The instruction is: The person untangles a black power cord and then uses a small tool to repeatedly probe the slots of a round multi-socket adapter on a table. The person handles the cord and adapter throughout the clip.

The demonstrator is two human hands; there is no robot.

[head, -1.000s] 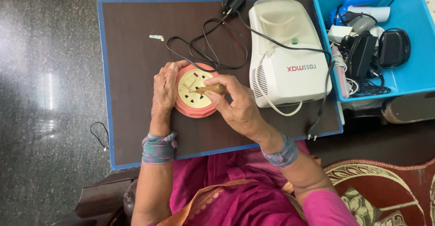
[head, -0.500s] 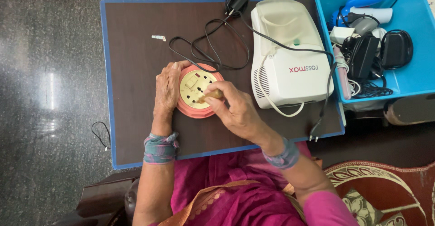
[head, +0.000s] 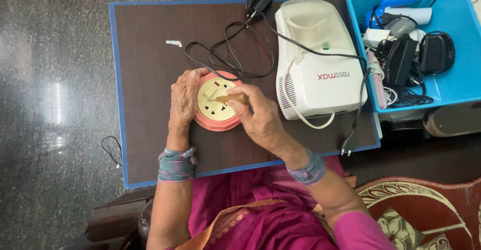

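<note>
Round orange extension reel (head: 216, 105) with a yellow socket face sits on the dark table (head: 145, 79) with a blue edge, just beside the white nebulizer machine (head: 320, 64). Left hand (head: 183, 102) cups the reel's left rim, fingers curled against it. Right hand (head: 258, 117) grips a small yellowish tool (head: 234, 98), its tip on the socket face. Black cable (head: 225, 54) lies coiled above the reel. Blue bin (head: 451, 44) holds assorted devices.
</note>
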